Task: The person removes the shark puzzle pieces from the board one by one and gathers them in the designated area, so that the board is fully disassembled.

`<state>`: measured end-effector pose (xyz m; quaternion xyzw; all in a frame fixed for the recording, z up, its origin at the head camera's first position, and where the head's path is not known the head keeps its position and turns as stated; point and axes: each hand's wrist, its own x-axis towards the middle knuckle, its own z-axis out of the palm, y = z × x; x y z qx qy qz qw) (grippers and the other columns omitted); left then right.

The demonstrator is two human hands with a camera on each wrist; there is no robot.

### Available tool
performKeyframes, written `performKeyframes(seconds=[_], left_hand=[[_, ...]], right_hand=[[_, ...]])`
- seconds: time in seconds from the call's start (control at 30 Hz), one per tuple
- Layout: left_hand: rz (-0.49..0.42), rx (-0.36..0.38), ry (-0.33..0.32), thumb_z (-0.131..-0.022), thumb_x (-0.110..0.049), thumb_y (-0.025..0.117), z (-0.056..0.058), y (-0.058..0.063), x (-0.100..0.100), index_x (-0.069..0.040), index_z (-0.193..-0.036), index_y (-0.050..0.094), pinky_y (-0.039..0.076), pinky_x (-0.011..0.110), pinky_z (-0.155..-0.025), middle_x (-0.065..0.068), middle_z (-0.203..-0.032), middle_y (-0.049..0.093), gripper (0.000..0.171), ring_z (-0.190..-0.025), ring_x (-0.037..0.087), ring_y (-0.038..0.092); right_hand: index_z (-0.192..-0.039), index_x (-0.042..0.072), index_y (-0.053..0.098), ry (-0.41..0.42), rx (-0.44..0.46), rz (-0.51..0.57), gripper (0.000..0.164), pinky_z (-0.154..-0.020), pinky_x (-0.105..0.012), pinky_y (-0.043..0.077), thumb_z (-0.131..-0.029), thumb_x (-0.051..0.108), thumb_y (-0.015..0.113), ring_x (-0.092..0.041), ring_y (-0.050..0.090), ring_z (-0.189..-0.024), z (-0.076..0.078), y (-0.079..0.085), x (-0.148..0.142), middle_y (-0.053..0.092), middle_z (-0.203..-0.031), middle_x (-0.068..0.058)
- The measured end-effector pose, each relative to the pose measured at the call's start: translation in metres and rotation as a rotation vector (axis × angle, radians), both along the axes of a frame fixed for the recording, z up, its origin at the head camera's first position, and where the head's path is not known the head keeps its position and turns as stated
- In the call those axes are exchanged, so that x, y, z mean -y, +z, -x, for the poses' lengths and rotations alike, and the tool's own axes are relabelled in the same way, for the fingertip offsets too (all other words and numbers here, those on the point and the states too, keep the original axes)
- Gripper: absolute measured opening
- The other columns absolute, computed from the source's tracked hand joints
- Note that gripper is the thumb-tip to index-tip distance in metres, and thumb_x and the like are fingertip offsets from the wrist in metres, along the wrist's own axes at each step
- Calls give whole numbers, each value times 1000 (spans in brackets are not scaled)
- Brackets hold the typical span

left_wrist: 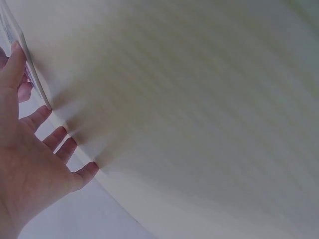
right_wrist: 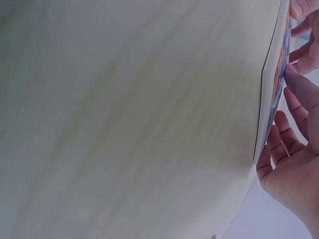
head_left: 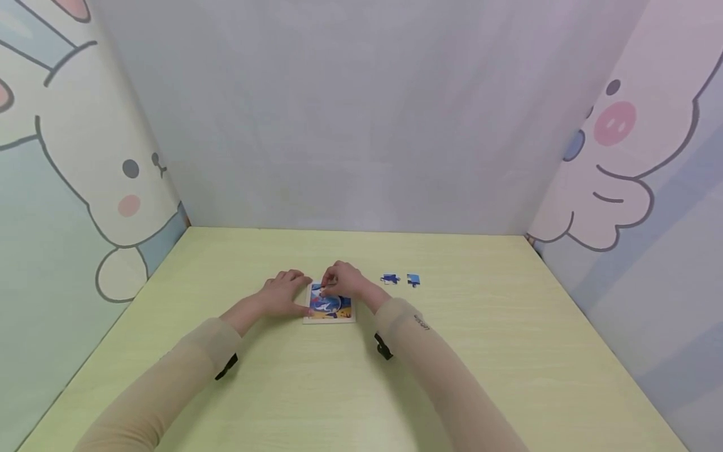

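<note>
The picture puzzle (head_left: 334, 307) lies flat between your hands, a little left of centre on the table (head_left: 486, 351), in a tray with a pale rim (head_left: 330, 322). Its print is blue with yellow along the near edge. Having it straight in front of you probably lets both hands reach it without a stretch.

Your left hand (head_left: 280, 296) is spread wide, thumb at the left side and forefinger by the far left corner, the other fingers resting on the table beyond. That looks like bracing: a light tray could slide under pressure, and this grip leaves most of the print uncovered.

Your right hand (head_left: 344, 280) comes over the far right part, fingers bent and narrow, tips down near the thumb at the picture's upper left. Whether a piece is pinched there, you cannot tell; the fingers hide it. The pose suggests fine placing or pressing.

Just right of that hand lie two loose pieces, a dark blue and white one (head_left: 390, 279) and a lighter blue one (head_left: 414, 280), side by side but apart, presumably set there for an easy pick with the right.

Both forearms, in beige sleeves (head_left: 189, 358), slant inward from the near edge, so your wrists stay clear of the print.
</note>
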<state>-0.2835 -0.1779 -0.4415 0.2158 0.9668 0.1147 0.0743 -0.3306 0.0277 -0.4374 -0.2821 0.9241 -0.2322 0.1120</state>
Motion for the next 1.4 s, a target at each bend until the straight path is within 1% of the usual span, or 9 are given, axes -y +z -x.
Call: performKeyframes(seconds=[0.17, 0.43, 0.63, 0.83, 0.97, 1.07, 1.17, 1.27, 1.4], left_hand=[[-1, -6, -2, -75, -66, 64, 0, 0, 0, -13, -141, 42, 33, 63, -97, 15, -144, 37, 87, -130, 39, 34], [4, -2, 4, -76, -66, 63, 2, 1, 0, -14, -142, 41, 32, 63, -98, 16, -144, 36, 86, -131, 39, 33], [15, -3, 2, -75, -67, 63, 2, 4, -1, -15, -142, 41, 32, 63, -98, 16, -145, 36, 87, -131, 39, 32], [18, -1, 4, -76, -64, 65, 1, 7, -1, -14, -141, 42, 33, 64, -97, 16, -144, 36, 85, -131, 40, 33], [12, 2, 3, -76, -63, 65, 0, 8, -2, -13, -141, 42, 32, 64, -98, 17, -144, 36, 85, -131, 40, 32], [9, 2, 3, -77, -63, 65, -1, 8, -1, -13, -141, 42, 32, 64, -97, 17, -144, 36, 85, -131, 40, 32], [6, 3, 2, -77, -64, 65, -1, 5, 0, -13, -141, 42, 33, 64, -97, 17, -145, 36, 85, -131, 40, 32], [2, 5, -1, -76, -65, 64, 0, 2, 1, -13, -142, 41, 32, 64, -97, 17, -145, 35, 86, -131, 40, 32], [1, 8, -2, -75, -67, 63, 0, 1, 1, -13, -142, 41, 32, 64, -98, 17, -145, 35, 89, -132, 40, 31]], right_hand=[[-94, 20, 68, 2, -1, -14, 17, -84, -31, 41, -84, 34, 72, -13, 48, -88, 0, 1, 1, 55, -103, 1], [-87, 24, 69, 5, -44, -65, 16, -99, -46, 36, -85, 39, 69, -15, 48, -106, -1, -1, 1, 55, -111, 3], [-88, 23, 69, -2, -43, -58, 15, -101, -52, 32, -86, 38, 68, -20, 44, -112, -2, 1, 0, 53, -115, 2], [-85, 22, 68, 49, -77, -17, 11, -97, -42, 38, -86, 33, 69, -16, 49, -105, 3, -1, 0, 57, -112, 3], [-83, 20, 69, 91, -89, 22, 9, -88, -30, 44, -87, 28, 69, -11, 54, -94, 6, -2, -1, 62, -104, 4], [-84, 21, 69, 91, -62, 46, 7, -81, -23, 45, -87, 27, 68, -8, 55, -86, 9, -4, -2, 63, -100, 6], [-88, 22, 68, 70, -10, 84, 5, -74, -21, 45, -87, 27, 69, -7, 54, -80, 9, -5, -3, 63, -95, 8], [-94, 22, 64, 53, 27, 117, 10, -69, -21, 45, -87, 26, 70, -9, 54, -78, 9, -7, -4, 62, -93, 9], [-105, 23, 63, 42, 53, 138, 19, -72, -21, 46, -87, 25, 69, -9, 54, -84, 10, -9, -5, 61, -96, 10]])
